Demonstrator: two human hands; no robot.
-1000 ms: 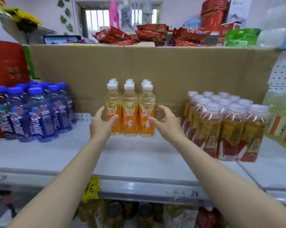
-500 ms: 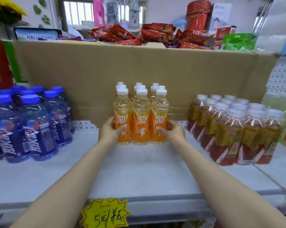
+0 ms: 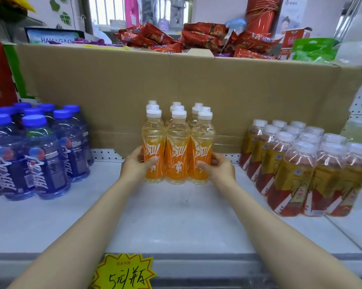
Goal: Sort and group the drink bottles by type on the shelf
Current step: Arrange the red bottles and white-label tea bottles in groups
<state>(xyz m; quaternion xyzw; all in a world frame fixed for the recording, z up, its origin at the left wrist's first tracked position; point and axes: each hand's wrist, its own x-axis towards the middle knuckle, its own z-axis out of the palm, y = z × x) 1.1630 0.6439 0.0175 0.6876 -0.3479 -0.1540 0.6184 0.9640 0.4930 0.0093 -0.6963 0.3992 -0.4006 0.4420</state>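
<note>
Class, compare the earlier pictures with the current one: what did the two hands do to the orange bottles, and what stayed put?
Both hands closed in from open, apart positions: the left hand and right hand now grip the sides of the orange bottles. The group is still standing on the shelf. The blue bottles and the red-labelled bottles kept their places.

sports drinks [image 3: 178, 147] btwn water btls [image 3: 40, 151] left, tea btls [image 3: 301, 163] right

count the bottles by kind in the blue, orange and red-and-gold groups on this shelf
blue-capped bottles: 8 in view (the group runs to the picture's left edge)
orange bottles: 6
red-and-gold bottles: 12
total: 26
</note>
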